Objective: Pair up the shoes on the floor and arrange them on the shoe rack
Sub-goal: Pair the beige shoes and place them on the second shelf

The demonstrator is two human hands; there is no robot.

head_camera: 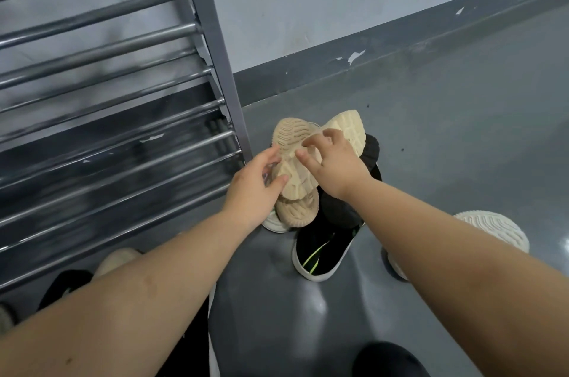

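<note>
A heap of shoes lies on the grey floor beside the shoe rack's (215, 38) right post. On top is a tan shoe (292, 136), sole up. My left hand (255, 189) grips its side, thumb on the sole and fingers round the edge. The spread fingers of my right hand (332, 161) touch the same sole from the right. A cream shoe (349, 126) lies sole up behind that hand. Black shoes (338, 210) sit underneath, one with green stripes and a white sole (320, 253). A second tan shoe (117, 259) and a black shoe (64, 284) sit low on the rack.
The rack's metal bars (92, 16) fill the left of the view. A white ribbed sole (492, 229) lies at the right, partly behind my right forearm. The wall with its dark skirting (400, 47) runs behind the heap. Grey floor (462, 130) stretches to the right.
</note>
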